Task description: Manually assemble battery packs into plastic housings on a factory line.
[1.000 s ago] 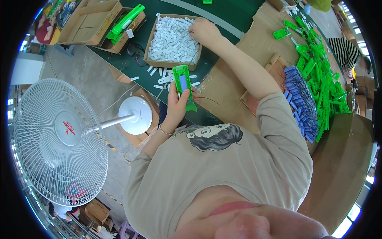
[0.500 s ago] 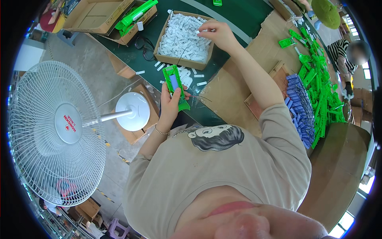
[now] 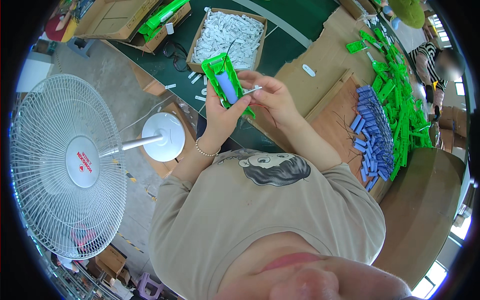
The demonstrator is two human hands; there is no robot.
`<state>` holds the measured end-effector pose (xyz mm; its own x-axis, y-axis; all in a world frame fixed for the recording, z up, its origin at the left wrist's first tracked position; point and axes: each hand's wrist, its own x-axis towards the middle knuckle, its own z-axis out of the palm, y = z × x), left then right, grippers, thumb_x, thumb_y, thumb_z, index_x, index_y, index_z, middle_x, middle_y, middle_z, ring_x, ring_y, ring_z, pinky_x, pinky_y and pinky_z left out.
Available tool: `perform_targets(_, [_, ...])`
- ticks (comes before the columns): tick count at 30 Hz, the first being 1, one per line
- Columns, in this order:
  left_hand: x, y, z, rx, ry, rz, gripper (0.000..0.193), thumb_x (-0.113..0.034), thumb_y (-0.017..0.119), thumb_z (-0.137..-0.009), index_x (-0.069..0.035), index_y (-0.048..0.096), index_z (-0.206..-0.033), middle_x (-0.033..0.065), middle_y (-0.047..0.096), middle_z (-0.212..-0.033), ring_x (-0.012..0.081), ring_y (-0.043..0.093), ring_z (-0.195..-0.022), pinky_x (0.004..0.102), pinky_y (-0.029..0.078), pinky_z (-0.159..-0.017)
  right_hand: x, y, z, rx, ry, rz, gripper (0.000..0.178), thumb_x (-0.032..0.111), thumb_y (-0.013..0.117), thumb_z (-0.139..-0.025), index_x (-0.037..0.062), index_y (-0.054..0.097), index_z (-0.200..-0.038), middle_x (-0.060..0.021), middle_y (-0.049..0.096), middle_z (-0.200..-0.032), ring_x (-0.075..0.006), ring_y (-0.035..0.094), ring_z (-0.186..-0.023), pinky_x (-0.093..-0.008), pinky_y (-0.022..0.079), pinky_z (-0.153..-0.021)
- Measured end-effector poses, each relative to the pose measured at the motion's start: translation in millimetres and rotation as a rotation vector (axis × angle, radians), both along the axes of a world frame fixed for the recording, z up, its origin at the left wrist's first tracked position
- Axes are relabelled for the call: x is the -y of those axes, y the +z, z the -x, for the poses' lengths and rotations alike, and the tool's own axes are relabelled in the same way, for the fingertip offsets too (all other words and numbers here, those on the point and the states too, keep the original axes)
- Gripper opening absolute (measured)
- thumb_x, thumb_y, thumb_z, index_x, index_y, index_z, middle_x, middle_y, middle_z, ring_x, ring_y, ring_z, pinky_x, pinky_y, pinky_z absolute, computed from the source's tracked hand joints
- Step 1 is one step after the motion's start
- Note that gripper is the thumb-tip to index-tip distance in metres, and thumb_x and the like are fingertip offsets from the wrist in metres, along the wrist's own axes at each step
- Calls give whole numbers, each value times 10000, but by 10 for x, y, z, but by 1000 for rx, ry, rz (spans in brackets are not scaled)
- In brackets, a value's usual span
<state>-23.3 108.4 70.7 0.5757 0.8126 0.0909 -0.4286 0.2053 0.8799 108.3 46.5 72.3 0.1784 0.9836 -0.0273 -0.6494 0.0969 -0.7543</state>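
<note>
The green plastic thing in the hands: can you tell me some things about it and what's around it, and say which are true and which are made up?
1. The left hand holds a green plastic casing with a blue cylinder in it. True.
2. The right hand is down in the cardboard box of white pieces. False: it is up by the casing, pinching a small white strip.
3. A white standing fan is on the person's left. True.
4. The pile of blue cylinders is inside the box of white pieces. False: it lies on brown cardboard to the right, beside a heap of green parts.
</note>
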Motion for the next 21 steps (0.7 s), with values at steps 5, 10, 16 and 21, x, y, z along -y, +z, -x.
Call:
perform_targets(5, [38,-62,-14,-127,9,-22,434,33,617,-793,-19,415,-1174,72,584,-914,129,620,-775,256,534,-683,117,108,-143,538,-47,219,97,101,618,-851,18,647,-892,-56,630,-990,-98,577,-765,-242,465,-666])
perform_targets(10, [59,-46,71,-298,-167,-64,404,-11,628,-804,-10,421,-1151,63,580,-901,119,614,-757,255,530,-655,203,317,-358,1229,110,331,208,197,665,-792,5,624,-725,-56,563,-627,-77,484,-586,-276,384,-535])
perform_targets(16, [130,-200,73,-390,-255,-63,449,-52,630,-822,-5,391,-1199,67,559,-945,108,584,-793,250,516,-691,223,192,-519,1013,243,230,299,228,628,-851,-11,590,-674,-25,501,-542,-77,446,-521,-279,372,-513])
perform_targets(21, [211,-198,54,-377,-360,23,532,-47,602,-830,1,329,-1284,84,533,-1002,124,564,-857,252,514,-688,179,88,-482,804,-71,323,310,231,603,-887,10,624,-672,20,524,-572,-54,439,-530,-239,357,-504])
